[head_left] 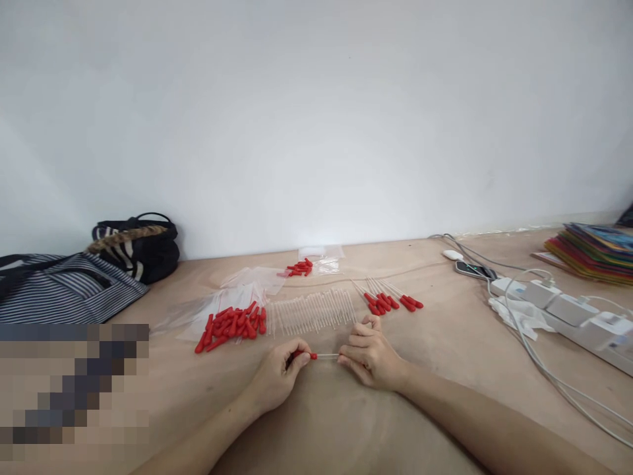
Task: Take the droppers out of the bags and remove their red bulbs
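Observation:
My left hand (281, 375) is closed on a red rubber dropper bulb (313, 356), most of it hidden by the fingers. My right hand (372, 356) pinches the other end of a thin, clear dropper tube (326, 355), which runs level between the hands and meets the bulb's narrow end. Beyond the left hand lies a pile of loose red bulbs (232, 326) on plastic bags. A row of bare tubes (311, 312) lies side by side past both hands. Behind the right hand are several droppers (382, 303) with red bulbs on their tubes.
Farther back, a few red bulbs (299, 268) lie near a bag of tubes (327, 265). At right are a power strip (588, 340) with chargers and cables, a tissue (521, 316) and a stack of colourful booklets (593, 254). Black and striped bags (84, 287) sit at left.

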Tool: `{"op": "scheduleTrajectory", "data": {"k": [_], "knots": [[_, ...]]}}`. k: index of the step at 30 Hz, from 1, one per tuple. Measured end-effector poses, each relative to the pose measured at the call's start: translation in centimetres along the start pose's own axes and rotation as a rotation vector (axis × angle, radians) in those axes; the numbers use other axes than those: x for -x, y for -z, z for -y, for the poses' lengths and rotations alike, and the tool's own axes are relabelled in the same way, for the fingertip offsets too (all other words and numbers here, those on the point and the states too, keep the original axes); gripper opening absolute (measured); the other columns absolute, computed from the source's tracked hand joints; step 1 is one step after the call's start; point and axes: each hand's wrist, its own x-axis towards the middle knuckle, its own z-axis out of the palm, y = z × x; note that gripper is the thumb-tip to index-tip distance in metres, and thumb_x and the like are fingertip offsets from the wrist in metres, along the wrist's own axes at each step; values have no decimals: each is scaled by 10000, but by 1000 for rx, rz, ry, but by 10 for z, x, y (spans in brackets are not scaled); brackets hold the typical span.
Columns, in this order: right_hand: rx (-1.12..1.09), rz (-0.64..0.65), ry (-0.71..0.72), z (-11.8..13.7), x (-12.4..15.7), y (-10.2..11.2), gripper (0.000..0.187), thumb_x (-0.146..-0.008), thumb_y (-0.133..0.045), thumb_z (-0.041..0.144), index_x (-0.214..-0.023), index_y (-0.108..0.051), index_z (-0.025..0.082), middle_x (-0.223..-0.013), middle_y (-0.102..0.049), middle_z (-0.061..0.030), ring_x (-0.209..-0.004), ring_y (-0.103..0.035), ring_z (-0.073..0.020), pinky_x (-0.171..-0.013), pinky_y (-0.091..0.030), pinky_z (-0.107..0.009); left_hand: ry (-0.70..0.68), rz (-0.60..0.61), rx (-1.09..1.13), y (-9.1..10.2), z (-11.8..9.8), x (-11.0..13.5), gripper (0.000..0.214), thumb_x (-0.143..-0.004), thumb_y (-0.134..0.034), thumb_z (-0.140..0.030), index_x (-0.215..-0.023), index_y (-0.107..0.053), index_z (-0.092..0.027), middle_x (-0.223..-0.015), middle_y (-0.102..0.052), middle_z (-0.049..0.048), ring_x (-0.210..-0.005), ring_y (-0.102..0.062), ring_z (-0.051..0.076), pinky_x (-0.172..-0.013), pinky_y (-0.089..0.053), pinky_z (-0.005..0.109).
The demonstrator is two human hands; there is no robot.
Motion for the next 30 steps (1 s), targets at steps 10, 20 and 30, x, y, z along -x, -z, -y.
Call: {"op": "scheduleTrajectory", "data": {"k": [10,20,30], "knots": [[141,-213,-400,-18,7,1,265,-866,-409,239,-727,-632,208,-633,-606,6,-677,-491,-132,-757,-218,-320,-132,-211,-226,37,35,28,208,-821,-457,-297,-783,-646,-217,-829,-601,33,-797,-586,169,-710,-483,276],[414,-194,-695,-50,2,-12,217,-811,-423,204,-740,-627,186,-675,-653,-31,-760,-502,-177,-727,-176,-323,82,-526,-457,82,86,46,348,-778,-445,-510,-812,-623,-214,-834,-678,39,-758,-625,213,-668,-511,325],[459,-81,-695,-51,-11,-20,252,-813,-451,225,-612,-601,194,-646,-663,-23,-755,-512,-188,-699,-182,-324,-146,-574,-608,82,87,40,382,-812,-426,-481,-666,-654,-210,-740,-610,42,-699,-595,192,-652,-474,321]]}}
